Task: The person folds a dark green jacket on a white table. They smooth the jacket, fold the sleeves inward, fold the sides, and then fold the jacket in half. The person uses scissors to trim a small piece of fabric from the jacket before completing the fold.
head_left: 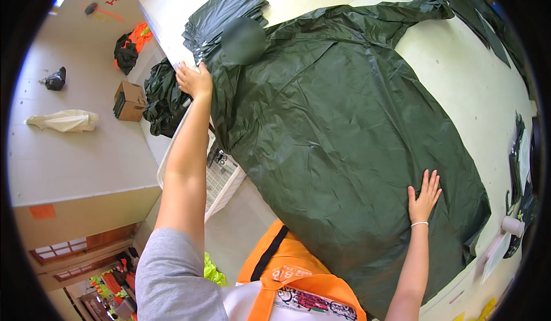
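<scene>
A large dark green garment [344,131] of thin, shiny waterproof cloth lies spread and creased over the pale table. One sleeve-like part [396,20] stretches to the far right. My right hand [425,197] rests flat on its near right part, fingers spread. At the far left, my left hand [195,81] is at the table's edge beside the garment's upper left end, its fingers stretched out and the thumb apart. Just beyond that hand is a stack of folded dark green pieces [224,20]. A round blurred patch hides part of the cloth there.
Below the table's left edge stands a white plastic basket [221,189]. Dark green cloth [163,100] is heaped beside it, near a cardboard box [132,100]. Dark pieces [476,20] lie along the table's far right. A white roll [512,226] sits at the right edge.
</scene>
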`<control>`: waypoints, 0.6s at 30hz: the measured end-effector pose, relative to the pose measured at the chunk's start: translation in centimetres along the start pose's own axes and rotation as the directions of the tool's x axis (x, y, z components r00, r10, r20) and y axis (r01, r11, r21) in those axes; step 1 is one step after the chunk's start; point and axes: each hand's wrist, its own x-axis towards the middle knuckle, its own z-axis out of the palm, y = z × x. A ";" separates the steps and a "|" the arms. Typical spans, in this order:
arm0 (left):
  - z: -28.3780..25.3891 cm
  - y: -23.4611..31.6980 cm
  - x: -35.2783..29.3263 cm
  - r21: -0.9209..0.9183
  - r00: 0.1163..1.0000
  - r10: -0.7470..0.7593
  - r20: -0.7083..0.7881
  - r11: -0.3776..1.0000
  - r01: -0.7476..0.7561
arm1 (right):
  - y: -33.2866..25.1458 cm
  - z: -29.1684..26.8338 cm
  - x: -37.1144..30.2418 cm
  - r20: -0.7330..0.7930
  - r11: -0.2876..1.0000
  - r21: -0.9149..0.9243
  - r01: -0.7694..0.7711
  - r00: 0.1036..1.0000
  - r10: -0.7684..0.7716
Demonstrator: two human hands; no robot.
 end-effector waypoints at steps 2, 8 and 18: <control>-0.3 3.2 -0.5 -0.183 0.904 0.341 0.257 0.936 -0.301 | 1.2 -0.8 0.0 0.060 0.990 0.139 -0.021 0.998 0.013; 5.8 3.4 -2.7 -0.086 0.568 0.597 0.567 0.728 -0.680 | 3.6 0.5 -5.2 -0.012 0.925 -0.168 -0.342 0.939 0.345; 13.3 8.8 -0.5 -0.209 0.575 0.727 0.376 0.671 -0.711 | 8.0 1.2 3.5 -0.058 0.841 -0.403 -0.360 0.928 0.369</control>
